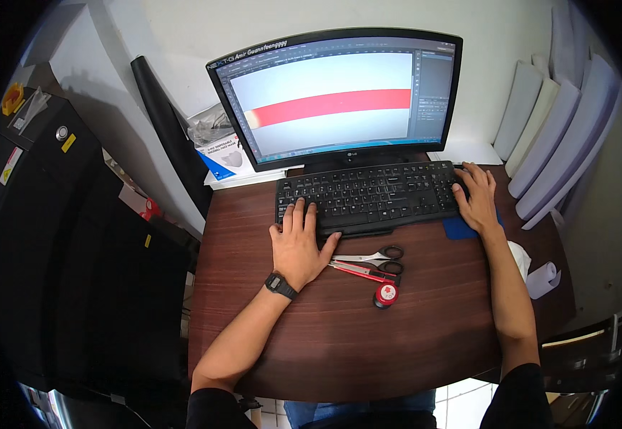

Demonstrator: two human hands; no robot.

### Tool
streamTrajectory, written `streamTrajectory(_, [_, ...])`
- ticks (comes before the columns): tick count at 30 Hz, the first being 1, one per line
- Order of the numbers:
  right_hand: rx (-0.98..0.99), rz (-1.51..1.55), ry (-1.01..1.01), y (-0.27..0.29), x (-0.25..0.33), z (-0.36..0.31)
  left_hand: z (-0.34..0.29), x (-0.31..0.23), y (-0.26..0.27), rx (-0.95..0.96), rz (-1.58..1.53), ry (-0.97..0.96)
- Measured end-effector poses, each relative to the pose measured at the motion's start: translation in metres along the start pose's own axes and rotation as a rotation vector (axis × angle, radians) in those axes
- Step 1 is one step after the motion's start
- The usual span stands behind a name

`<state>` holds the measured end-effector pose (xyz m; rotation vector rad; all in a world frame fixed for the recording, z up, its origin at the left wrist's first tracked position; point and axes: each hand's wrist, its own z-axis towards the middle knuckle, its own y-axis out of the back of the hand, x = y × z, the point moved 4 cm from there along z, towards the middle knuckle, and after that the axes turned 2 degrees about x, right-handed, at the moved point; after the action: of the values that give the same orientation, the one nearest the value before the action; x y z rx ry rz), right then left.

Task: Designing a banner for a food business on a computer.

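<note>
My left hand (pixel 298 247) rests on the lower left keys of a black keyboard (pixel 368 196), fingers spread and nothing held. A dark digital watch (pixel 281 285) is on that wrist. My right hand (pixel 477 196) curves over a dark computer mouse, mostly hidden under the palm and fingers, beside the keyboard's right end. Part of a blue mouse pad (pixel 459 228) shows below it. Behind the keyboard stands a monitor (pixel 343 100) with an editing window and a curved red band on white. Scissors (pixel 364 258) with black handles lie just right of my left thumb.
A red utility knife (pixel 368 272) and a small red-and-black round object (pixel 385 294) lie below the scissors on the brown desk (pixel 368 343). Paper rolls (pixel 565 129) stand at right, with a smaller roll (pixel 542 280) near my forearm. A black cabinet (pixel 75 236) stands left.
</note>
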<state>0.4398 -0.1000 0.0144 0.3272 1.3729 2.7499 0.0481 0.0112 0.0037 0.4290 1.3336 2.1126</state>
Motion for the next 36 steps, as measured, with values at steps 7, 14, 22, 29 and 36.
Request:
streamTrajectory(7, [-0.147, -0.024, -0.174, 0.001, -0.033, -0.001, 0.002, -0.003, 0.006, 0.020, -0.069, 0.020])
streamTrajectory(14, [-0.124, 0.110, -0.192, -0.011, -0.048, -0.002, -0.001, -0.008, 0.007, -0.026, -0.272, -0.353])
streamTrajectory(22, [-0.102, 0.099, -0.208, -0.009, -0.042, 0.000, 0.000, -0.006, 0.002, 0.054, -0.316, -0.305])
streamTrajectory(29, [-0.113, 0.093, -0.206, -0.009, -0.043, -0.001, 0.000, -0.006, 0.000, 0.071, -0.342, -0.291])
streamTrajectory(36, [-0.106, 0.100, -0.207, -0.010, -0.044, 0.000, -0.001, -0.005, 0.000, 0.058, -0.349, -0.294])
